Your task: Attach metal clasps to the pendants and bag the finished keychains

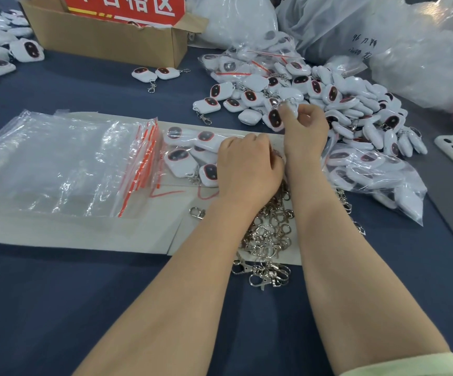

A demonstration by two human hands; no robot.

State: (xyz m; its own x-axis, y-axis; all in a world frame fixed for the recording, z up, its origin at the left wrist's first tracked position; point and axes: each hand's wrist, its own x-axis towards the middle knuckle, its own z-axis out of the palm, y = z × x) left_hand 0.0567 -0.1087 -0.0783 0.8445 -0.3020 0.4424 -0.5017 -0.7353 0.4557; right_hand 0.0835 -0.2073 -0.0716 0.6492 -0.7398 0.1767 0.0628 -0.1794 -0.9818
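Now, head view, the only one.

Centre right of frame: right hand (305,131) out at the near edge of the loose pendant pile (355,104). Fingers (287,120) curled, thumb and forefinger pinching one white pendant (292,106), probably to lift it clear and get at its loop.

Just left and lower: left hand (247,164), knuckles up, fingers curled under and hidden. Cannot tell whether gripping a clasp or only resting.

Beneath both wrists: heap of metal clasps (271,232) on a pale sheet (84,234), kept close, likely to spare the left hand any reaching.

Partly under the left hand: part-filled zip bag (190,156), several clasped keychains inside.

Further left: stack of empty zip bags (71,164), red seals lined up, set ready for drawing off one at a time.

Upper left: cardboard box (106,36) with a red sign.

Judged: one attachment barely begun, many pendants left on the blue counter (57,308).
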